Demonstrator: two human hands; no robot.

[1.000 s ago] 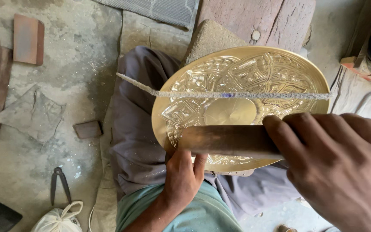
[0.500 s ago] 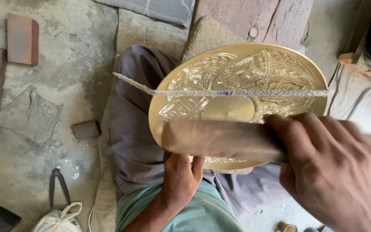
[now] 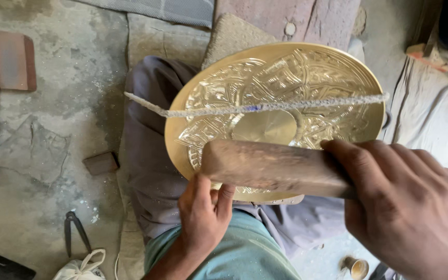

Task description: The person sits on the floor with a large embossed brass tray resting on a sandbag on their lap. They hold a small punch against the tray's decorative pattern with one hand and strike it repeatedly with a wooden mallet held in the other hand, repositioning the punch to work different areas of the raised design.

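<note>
While the embossed brass plate (image 3: 307, 78) rests tilted on the lap, a frayed cord (image 3: 255, 108) crosses it from 9 to 3 o'clock. Right hand (image 3: 410, 207) clenched round a wooden mallet (image 3: 270, 167), long axis pointing 9 o'clock over the plate. Left hand (image 3: 203, 218) grips the rim at 6 o'clock. Pliers (image 3: 76, 231) on the floor; no labels legible.

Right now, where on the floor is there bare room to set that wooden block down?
Barest patch: the concrete floor between the red brick, the grey slab and the trouser knee. Crowded: the lap, where the brass plate, wooden block, left hand and right hand meet; pliers clutter the near corner.
</note>
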